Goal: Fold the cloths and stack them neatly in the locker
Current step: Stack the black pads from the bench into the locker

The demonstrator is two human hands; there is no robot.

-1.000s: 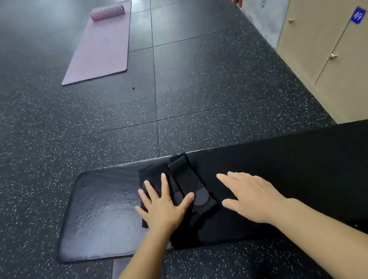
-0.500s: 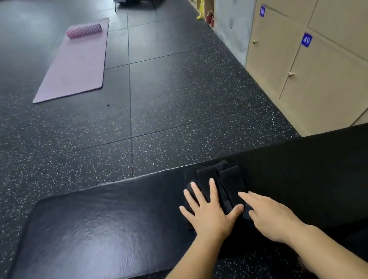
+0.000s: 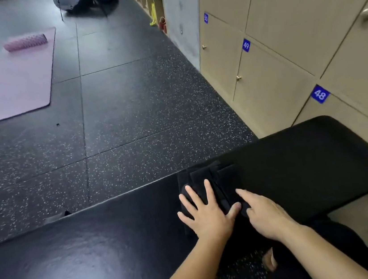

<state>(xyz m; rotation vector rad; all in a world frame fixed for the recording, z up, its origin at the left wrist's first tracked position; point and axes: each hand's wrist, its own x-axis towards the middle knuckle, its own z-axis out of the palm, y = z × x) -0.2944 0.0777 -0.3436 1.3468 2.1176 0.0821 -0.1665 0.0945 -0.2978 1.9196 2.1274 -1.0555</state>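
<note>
Right under the spread fingers of the left hand [image 3: 208, 215] sits the folded black fabric cloth [image 3: 206, 175], flat on the long black padded bench [image 3: 310, 164]. That hand's fingers are straight and fanned apart, pressing down, not gripping anything. The right hand [image 3: 267, 217] touches the cloth's edge just beside the left thumb. Its forefinger is stretched out and the rest are loosely bent, clamped on nothing. Past the left fingertips a few layered flaps stick out.

My guess is it's light, soft and floppy, so the fold will probably flop open if lifted by one corner. I'd slide fingers under the near edge and pinch the whole stack, thumbs on top. The beige wooden lockers [image 3: 265, 86] with blue number tags are well beyond the right knuckles, doors closed.
</note>
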